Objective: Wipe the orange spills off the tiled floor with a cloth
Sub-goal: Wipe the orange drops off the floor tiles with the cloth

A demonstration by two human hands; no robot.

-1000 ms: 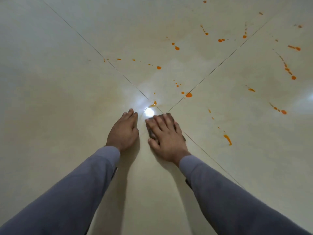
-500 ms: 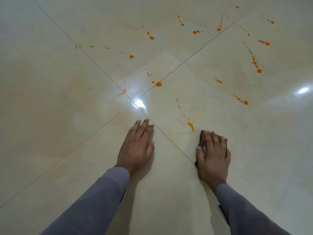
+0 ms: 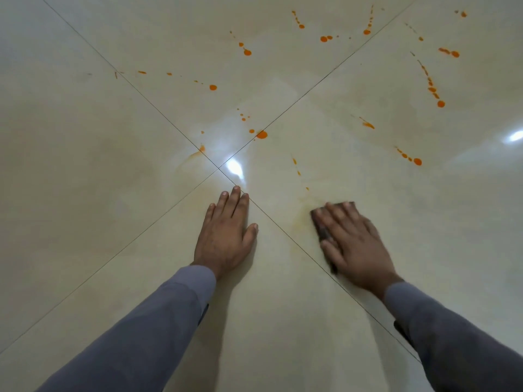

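Note:
My right hand (image 3: 353, 241) lies flat, fingers straight, pressing a small dark cloth (image 3: 322, 232) onto the cream tiled floor (image 3: 85, 193); only the cloth's left and far edges show. A faint orange smear (image 3: 302, 213) lies just left of the cloth. My left hand (image 3: 226, 233) rests flat on the floor near the crossing of the tile joints (image 3: 218, 168). Orange spills dot the floor beyond both hands: a large drop (image 3: 261, 134) by the joint, a trail (image 3: 409, 157) to the right, and a streak (image 3: 431, 86) farther back.
Thin dark grout lines run diagonally across the tiles. Bright light reflections sit at the joint crossing (image 3: 235, 166) and at the right edge (image 3: 513, 135). Several more orange drops (image 3: 247, 52) lie on the far tile.
My right hand slid the cloth to the right and over the orange streak by the joint, leaving a faint smear. My left hand stayed planted while the view shifted.

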